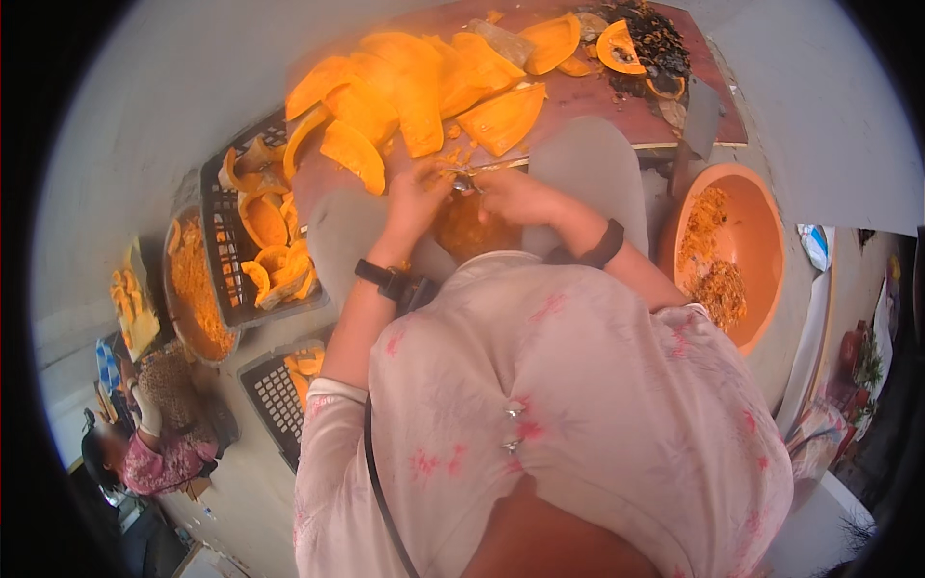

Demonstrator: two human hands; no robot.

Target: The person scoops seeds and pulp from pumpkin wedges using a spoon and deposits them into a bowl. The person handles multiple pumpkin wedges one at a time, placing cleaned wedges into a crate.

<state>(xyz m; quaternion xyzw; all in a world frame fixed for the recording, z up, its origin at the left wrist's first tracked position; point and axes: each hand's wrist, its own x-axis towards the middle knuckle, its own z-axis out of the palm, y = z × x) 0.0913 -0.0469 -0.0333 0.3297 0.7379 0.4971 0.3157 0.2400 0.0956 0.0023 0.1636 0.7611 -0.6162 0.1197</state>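
Observation:
My left hand (421, 189) and my right hand (514, 193) meet at the near edge of a dark red table (592, 101). Between them is a small shiny metal tool, perhaps a spoon (462, 183); my right hand's fingers are closed on it. My left hand's fingertips are beside it, and whether they hold anything is hard to tell. Below the hands, between my knees, an orange mass (477, 224) shows, its container mostly hidden. Cut pumpkin pieces (405, 79) are heaped on the table just beyond my hands, with orange scraps near the edge.
An orange plastic basin (766, 253) with pumpkin pulp stands at right. At left are a black plastic crate (235, 314) of pumpkin pieces, a basin of orange shreds (199, 289) and another crate (271, 394). Dark scraps (654, 43) lie at the far right. A person (170, 455) sits at lower left.

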